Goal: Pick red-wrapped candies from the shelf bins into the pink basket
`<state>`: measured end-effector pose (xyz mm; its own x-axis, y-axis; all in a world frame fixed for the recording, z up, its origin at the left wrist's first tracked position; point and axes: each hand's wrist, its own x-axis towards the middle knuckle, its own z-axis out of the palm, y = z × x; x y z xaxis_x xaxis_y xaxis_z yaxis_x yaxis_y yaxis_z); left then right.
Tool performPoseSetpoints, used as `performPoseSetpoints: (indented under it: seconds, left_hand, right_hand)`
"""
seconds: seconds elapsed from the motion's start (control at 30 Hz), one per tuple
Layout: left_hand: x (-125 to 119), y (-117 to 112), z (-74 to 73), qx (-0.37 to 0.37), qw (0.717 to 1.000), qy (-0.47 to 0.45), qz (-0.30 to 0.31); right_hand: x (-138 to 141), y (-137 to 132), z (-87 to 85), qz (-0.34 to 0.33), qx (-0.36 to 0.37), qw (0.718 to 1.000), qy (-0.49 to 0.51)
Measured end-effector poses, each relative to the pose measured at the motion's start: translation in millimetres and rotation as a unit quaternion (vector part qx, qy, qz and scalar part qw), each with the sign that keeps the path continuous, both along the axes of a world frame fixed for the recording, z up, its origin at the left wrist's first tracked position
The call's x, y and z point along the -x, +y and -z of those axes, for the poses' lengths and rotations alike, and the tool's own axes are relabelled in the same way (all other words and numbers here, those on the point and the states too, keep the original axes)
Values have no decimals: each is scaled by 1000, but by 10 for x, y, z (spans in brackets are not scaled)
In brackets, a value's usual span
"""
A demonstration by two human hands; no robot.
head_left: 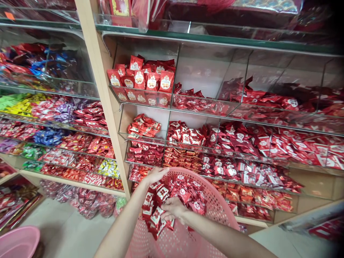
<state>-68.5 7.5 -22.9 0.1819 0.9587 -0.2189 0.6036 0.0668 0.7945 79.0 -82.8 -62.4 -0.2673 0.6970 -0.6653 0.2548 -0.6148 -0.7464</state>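
A: In our one view, from the head, where do the red-and-white packets point(156, 216) lie from our hands?

B: Inside the pink basket point(216, 206), on the near side of our left hand point(158, 175) and at the fingertips of our right hand point(174, 210). The right hand is the nearer, touching them. The dark red packets point(185, 193) lie just beyond it, in the same basket.

A: Which way do they run?

B: As a heap, roughly from below the left hand back toward us. Packet by packet they are jumbled, so we find no one long axis.

A: And our hands?

B: The right reaches in with its fingers loosely bent over the heap; we cannot tell whether it pinches a packet. The left lies at the basket's far left rim, fingers stretched out; whether it grips that rim, we cannot tell either.

A: What else escapes us?

B: The left palm and thumb, and whatever is under the right palm. Our right forearm covers some of the basket, and its near side is cut off below. Beyond both hands, the right end of the glass-fronted shelves point(215, 41) blurs into dark, with labels too small to read.
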Motion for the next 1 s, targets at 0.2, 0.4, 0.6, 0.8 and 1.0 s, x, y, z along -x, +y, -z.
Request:
performPoseSetpoints:
  seconds: [0.2, 0.4, 0.6, 0.8, 1.0]
  left_hand:
    - [-11, -41, -91, -25, 999, 23, 1]
    - [-30, -93, -173, -20, 999, 48, -7]
    - [-18, -78, -128, -35, 999, 37, -4]
    - [-19, -72, -165, -32, 998, 45, 2]
    - [-33, -98, -225, -28, 999, 41, 1]
  right_hand:
    - [-15, -100, 15, 75, -6, 997, 25]
    - [-98, -260, 18, -86, -102, 987, -93]
    - [-184, -40, -718, -196, -439, 858, -180]
    - [-488, 802, -1983, -125, -653, 705, -246]
    - [-757, 1522, -2291, -112, -645, 637, -406]
